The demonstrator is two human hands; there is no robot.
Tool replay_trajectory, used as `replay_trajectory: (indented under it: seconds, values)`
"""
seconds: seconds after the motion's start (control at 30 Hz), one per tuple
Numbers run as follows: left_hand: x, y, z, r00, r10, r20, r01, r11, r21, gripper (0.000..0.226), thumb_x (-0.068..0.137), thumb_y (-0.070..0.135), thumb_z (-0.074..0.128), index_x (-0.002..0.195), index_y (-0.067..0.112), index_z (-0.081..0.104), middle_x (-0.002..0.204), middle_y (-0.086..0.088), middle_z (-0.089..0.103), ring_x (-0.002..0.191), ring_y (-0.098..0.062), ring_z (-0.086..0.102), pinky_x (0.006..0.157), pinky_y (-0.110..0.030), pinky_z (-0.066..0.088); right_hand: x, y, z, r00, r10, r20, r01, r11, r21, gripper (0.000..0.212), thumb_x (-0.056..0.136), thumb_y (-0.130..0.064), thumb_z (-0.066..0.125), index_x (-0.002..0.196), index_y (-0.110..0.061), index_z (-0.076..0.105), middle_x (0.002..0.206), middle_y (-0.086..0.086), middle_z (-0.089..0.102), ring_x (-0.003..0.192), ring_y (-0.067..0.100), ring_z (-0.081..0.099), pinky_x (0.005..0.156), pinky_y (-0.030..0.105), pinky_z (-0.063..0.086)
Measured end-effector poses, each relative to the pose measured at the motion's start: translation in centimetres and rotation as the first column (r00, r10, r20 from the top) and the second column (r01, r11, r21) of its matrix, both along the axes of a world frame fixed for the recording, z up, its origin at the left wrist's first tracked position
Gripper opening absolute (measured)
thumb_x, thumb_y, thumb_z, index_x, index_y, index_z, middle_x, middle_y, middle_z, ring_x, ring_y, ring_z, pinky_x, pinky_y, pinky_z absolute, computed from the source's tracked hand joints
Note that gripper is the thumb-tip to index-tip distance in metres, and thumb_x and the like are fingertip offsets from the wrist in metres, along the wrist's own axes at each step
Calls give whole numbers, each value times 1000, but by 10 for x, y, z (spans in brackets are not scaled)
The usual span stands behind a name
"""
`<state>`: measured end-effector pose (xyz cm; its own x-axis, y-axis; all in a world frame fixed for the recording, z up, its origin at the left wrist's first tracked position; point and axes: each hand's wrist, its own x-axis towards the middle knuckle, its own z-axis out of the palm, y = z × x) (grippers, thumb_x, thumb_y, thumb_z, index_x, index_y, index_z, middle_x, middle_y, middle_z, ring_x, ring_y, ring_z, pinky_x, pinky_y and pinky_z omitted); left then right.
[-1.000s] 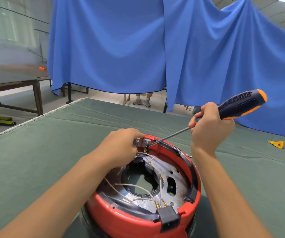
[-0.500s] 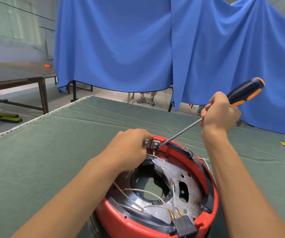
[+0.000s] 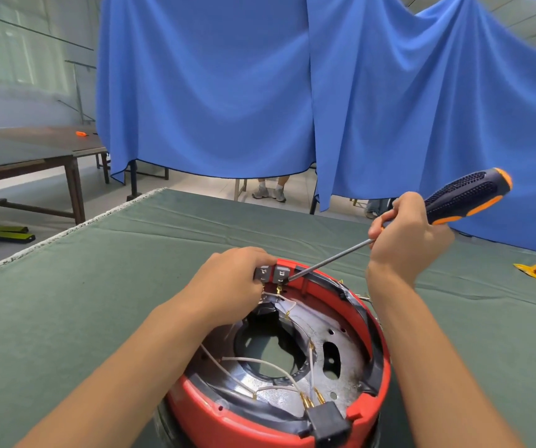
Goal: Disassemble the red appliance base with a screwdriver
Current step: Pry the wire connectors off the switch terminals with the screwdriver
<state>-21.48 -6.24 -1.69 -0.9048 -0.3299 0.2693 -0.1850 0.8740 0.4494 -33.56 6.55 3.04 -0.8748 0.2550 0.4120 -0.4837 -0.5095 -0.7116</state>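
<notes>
Base (image 3: 270, 412) sits open side up on the green table (image 3: 66, 318), near edge. Our left hand (image 3: 228, 286) pinches the grey switch block (image 3: 273, 273) at the far rim. Right hand (image 3: 405, 234) is wrapped round the screwdriver (image 3: 464, 195); since a half-second ago the handle has dropped lower and the tip stayed at the block. We judge the prying is ongoing and the block not yet free.

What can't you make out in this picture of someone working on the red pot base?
- Head view: the screwdriver tip's target; too small beside the grey switches.
- The left hand fingertips, hidden behind the hand itself.
- The red base underside, cut off by the bottom edge.
- The person behind the blue cloth; only shoes show.
</notes>
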Motion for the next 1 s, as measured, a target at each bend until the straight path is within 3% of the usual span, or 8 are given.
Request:
replay_trajectory:
  seconds: [0.13,0.33,0.47,0.7,0.83,1.0]
  values:
    - [-1,0,-1,1000,-3,9,4,1000,-13,53,84,4,44,129,29,56,130,12,57,119,-15,51,100,-33,40,11,-2,-2,991,-60,-121,69,995,68,20,73,-12,49,59,-14,34,33,-6,38,32,14,38,40,16,31]
    - [-1,0,-1,1000,4,5,-4,1000,-7,53,84,4,44,130,29,55,130,10,57,120,-17,51,100,-34,41,8,-1,-3,985,-132,-111,137,990,34,32,85,-5,55,58,-14,39,35,-9,42,33,12,42,43,18,35]
    - [-1,0,0,1000,6,10,-6,1000,-1,53,85,4,45,130,29,55,131,9,57,121,-18,50,101,-35,40,4,-3,-1,989,-121,-83,126,991,52,35,85,-7,54,57,-13,35,45,10,40,31,13,37,39,16,31]
    - [-2,0,-2,1000,13,17,-13,1000,17,52,84,5,46,129,29,56,128,6,59,119,-19,51,101,-38,40,-25,-4,-1,983,-139,120,117,977,175,27,76,-8,49,55,-12,33,47,9,38,30,14,31,35,17,23]
    - [-4,-2,-3,1000,23,7,-24,1000,20,52,84,5,46,129,30,56,130,7,58,121,-19,50,102,-38,40,-44,-6,-3,968,-133,212,92,977,191,25,73,-10,49,52,-14,35,32,-5,39,30,13,36,37,19,25]
    - [-3,-3,-5,1000,23,-14,-22,999,49,53,84,5,45,128,31,56,129,10,58,122,-18,50,102,-39,41,-49,-20,-12,941,-97,324,-24,937,350,19,71,-16,56,60,-16,40,56,4,44,48,20,38,46,27,30]
